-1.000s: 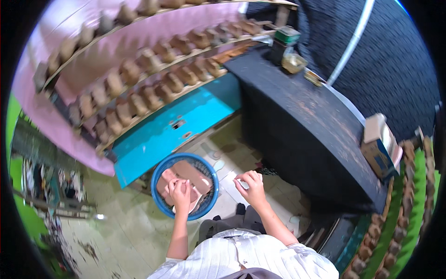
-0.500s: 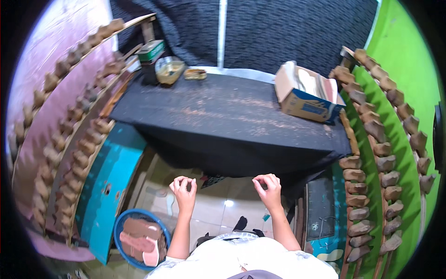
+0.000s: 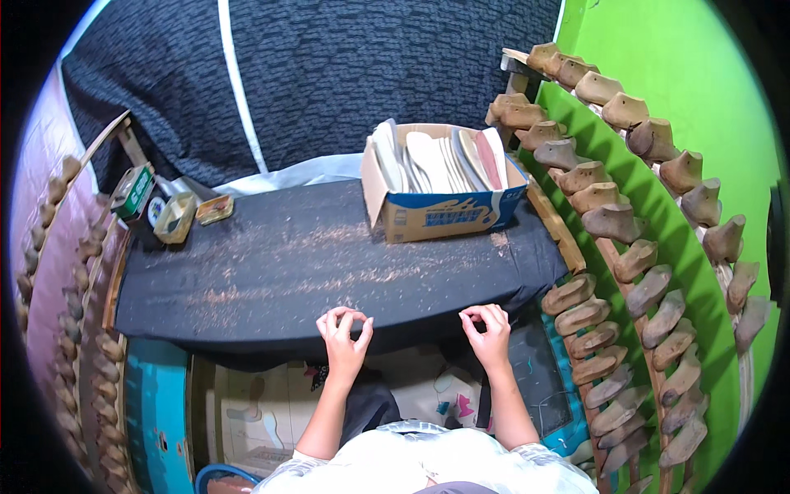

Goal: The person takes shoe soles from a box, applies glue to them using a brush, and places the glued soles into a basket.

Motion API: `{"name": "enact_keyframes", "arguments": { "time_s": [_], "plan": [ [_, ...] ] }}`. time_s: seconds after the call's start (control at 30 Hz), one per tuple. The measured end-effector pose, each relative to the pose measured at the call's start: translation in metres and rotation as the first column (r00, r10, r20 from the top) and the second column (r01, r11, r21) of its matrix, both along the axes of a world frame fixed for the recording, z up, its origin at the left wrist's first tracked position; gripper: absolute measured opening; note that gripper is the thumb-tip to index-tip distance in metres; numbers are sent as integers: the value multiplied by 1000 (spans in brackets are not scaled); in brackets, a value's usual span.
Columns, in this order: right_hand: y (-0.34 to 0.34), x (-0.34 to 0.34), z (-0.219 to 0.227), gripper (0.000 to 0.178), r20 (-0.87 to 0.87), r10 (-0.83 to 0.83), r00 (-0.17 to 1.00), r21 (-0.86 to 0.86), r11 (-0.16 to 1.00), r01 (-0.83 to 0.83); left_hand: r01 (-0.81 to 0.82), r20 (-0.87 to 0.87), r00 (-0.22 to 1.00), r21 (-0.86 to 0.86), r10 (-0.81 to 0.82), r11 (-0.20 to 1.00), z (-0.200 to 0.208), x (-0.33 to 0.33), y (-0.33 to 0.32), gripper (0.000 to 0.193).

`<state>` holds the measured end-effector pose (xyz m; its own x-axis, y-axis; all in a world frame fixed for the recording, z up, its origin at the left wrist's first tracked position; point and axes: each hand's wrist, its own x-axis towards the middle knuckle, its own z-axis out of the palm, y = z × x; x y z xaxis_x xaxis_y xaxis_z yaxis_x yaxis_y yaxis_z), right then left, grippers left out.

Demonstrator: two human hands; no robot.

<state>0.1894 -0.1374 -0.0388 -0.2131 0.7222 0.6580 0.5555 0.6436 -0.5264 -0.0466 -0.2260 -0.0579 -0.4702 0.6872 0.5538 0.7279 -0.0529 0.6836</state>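
Note:
My left hand [image 3: 344, 337] is raised in front of the near edge of the dark-covered table [image 3: 271, 272]. Its thumb and fingers curl together into a ring, and the gap inside the ring holds nothing. To its right, about level, my right hand [image 3: 489, 333] makes a similar pinch with nothing in it. Neither hand appears to hold any object. Light brown crumbs or shavings lie scattered over the dark cloth. Toward the back right of the table stands a cardboard box [image 3: 453, 216], filled with upright sole-shaped pieces [image 3: 432, 160] in white, grey and pink.
Wooden shoe lasts [image 3: 609, 221] line curved racks on the right, with more lasts [image 3: 107, 387] along the left. A green tin [image 3: 132, 191], a plastic tub [image 3: 175, 218] and a small yellowish container [image 3: 215, 210] sit at the table's back left. Below left is a blue basin [image 3: 218, 471].
The view has swung to the right and closer to the table, so the box now sits more central and the basin is mostly cut off. Both hands keep their pinched shape.

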Motion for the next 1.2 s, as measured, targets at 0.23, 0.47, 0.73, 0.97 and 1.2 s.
{"name": "enact_keyframes", "arguments": {
  "time_s": [0.23, 0.47, 0.73, 0.97, 1.2],
  "plan": [
    [125, -28, 55, 10, -91, -68, 994, 197, 977, 85, 33, -55, 998, 59, -29, 998, 30, -17, 102, 11],
    [255, -64, 86, 9, -87, -115, 990, 250, 959, 134, 80, -80, 994, 110, -72, 991, 53, -31, 170, 10],
    [354, -67, 65, 23, 227, -200, 953, 20, 979, 201, 113, -89, 991, 180, -98, 977, 75, -19, 218, 11],
    [378, -58, 56, 30, 387, -212, 897, -272, 903, 331, 95, -83, 993, 171, -82, 981, 76, -2, 230, 9],
    [372, -59, 64, 21, 450, -238, 861, -272, 881, 386, 66, -61, 996, 147, -58, 987, 69, 10, 221, 9]
  ]
}}
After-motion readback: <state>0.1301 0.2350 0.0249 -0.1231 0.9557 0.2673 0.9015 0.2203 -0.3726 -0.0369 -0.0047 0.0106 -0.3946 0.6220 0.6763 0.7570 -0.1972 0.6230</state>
